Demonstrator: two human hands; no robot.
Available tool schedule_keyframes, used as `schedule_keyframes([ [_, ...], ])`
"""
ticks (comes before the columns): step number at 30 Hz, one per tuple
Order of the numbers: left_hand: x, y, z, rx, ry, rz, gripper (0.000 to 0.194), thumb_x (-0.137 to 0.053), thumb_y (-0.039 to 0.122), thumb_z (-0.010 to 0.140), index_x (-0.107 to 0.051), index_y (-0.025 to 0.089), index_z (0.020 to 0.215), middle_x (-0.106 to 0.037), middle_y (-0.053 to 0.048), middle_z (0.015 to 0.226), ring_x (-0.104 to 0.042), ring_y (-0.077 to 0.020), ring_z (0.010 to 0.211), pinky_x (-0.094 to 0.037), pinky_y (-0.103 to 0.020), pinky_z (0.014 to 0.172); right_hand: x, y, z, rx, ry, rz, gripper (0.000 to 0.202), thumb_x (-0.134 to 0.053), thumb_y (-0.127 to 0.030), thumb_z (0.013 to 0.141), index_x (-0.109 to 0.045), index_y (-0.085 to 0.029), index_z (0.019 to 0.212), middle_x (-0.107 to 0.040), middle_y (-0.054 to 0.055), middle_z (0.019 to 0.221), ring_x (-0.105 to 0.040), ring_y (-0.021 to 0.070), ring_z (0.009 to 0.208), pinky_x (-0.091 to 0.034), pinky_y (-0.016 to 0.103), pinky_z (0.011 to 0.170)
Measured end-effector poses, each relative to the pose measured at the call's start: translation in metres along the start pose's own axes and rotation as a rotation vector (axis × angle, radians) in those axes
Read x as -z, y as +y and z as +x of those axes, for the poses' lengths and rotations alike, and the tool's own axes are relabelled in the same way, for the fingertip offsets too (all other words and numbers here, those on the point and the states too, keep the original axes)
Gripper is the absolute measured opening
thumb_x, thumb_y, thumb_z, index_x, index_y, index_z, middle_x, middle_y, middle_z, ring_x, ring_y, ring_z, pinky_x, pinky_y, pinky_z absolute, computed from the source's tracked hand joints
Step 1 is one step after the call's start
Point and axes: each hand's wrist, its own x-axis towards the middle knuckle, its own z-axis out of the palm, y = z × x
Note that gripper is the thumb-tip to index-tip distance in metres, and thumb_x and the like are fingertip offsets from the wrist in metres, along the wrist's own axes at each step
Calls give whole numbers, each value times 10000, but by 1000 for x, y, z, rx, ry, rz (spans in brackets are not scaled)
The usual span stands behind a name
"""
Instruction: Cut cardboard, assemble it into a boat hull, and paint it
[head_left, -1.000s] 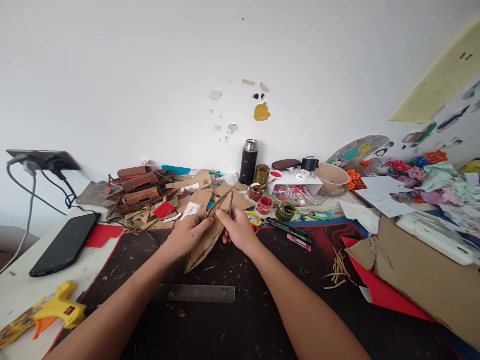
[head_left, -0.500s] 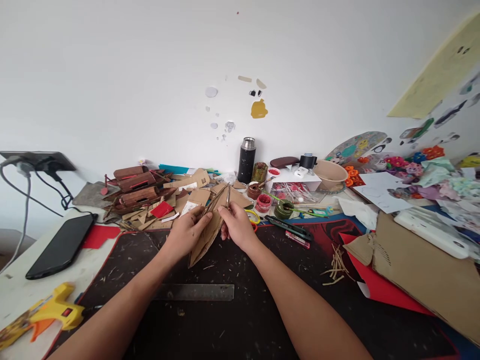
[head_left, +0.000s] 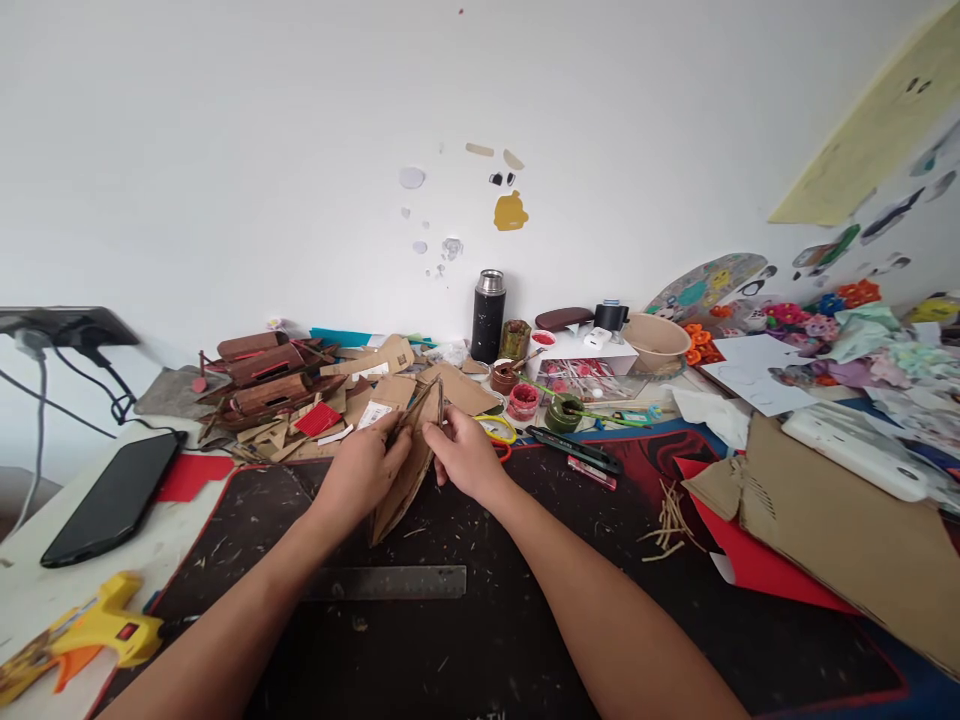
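Between my hands, above the dark mat (head_left: pixel 525 620), is a folded brown cardboard piece (head_left: pixel 401 490), long and pointed at its near end like a small boat hull. My left hand (head_left: pixel 365 462) is closed on its left side, thumb pressed against the card. My right hand (head_left: pixel 463 455) pinches its right edge near the far end, with fingers partly hidden behind it. A clear ruler (head_left: pixel 386 582) lies on the mat nearer to me. Yellow-handled scissors (head_left: pixel 499 432) lie just beyond my right hand.
Brown model boats (head_left: pixel 262 375) and cardboard scraps are at the back left. A black flask (head_left: pixel 489 318), paint jars (head_left: pixel 523 402) and a utility knife (head_left: pixel 574 450) lie at the back. At left are a phone (head_left: pixel 112 498) and a yellow glue gun (head_left: pixel 97 632); at right, a cardboard sheet (head_left: pixel 847 530).
The cardboard piece has spread a little wider at its far end, and my right hand has shifted slightly along its edge. The whole view has moved slightly.
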Motion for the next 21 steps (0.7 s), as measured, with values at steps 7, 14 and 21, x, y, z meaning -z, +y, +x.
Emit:
schedule_keyframes([
  [7, 5, 6, 0, 69, -96, 29, 421, -445, 508, 927, -696, 190, 1040, -812, -121, 944, -708, -299, 784, -490, -367, 775, 3, 1, -1, 5, -11, -101, 99, -588, -299, 1035, -571, -230, 967, -547, -99, 499, -551, 125, 364, -434, 192, 381],
  [14, -3, 2, 0, 66, 10, -55, 399, -458, 516, 948, -688, 198, 1023, -819, -132, 1017, -733, -317, 934, -502, -379, 829, 0, -2, -2, -14, -22, -83, 145, -592, -364, 1040, -567, -227, 1001, -569, -101, 540, -526, 114, 348, -425, 197, 366],
  [21, -6, -2, 0, 59, -27, -167, 461, -479, 541, 955, -698, 167, 1113, -815, -153, 1128, -724, -337, 1073, -522, -411, 958, 1, 2, 0, 3, -18, -79, 72, -561, -297, 1029, -553, -238, 989, -543, -102, 482, -523, 135, 337, -436, 210, 364],
])
